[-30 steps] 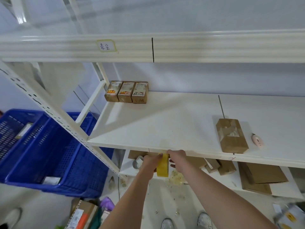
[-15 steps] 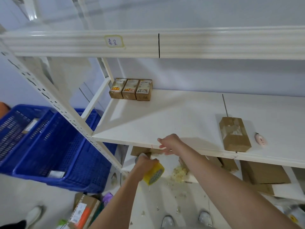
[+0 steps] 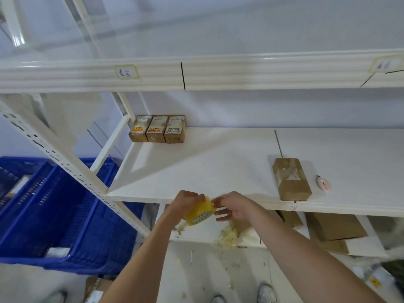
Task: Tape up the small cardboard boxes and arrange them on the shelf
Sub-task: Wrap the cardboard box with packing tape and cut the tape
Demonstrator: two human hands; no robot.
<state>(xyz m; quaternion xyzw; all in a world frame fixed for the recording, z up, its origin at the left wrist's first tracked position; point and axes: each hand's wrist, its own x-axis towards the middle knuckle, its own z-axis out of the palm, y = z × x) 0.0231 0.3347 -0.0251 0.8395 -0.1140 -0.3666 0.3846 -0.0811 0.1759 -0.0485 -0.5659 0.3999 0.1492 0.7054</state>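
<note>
A roll of yellow tape point(image 3: 200, 212) is held in front of the shelf's point(image 3: 218, 167) front edge, gripped by the left hand point(image 3: 183, 206), whose fingers are curled round its upper side. The right hand point(image 3: 232, 206) is set against the roll's right rim, thumb and forefinger pinched at it — whether a tape end is caught between them cannot be made out. Three small boxes point(image 3: 157, 128) are ranged side by side, touching, at the shelf's back left corner. A fourth box point(image 3: 290, 179) lies near the front edge to the right, a small pink object point(image 3: 323, 183) just beside it — too blurred to identify. On the lower shelf point(image 3: 196, 235), flat cardboard pieces point(image 3: 334, 226) are partly hidden by the board above and by the forearms. Blue crates point(image 3: 54, 215) are cut off at the left edge.
</note>
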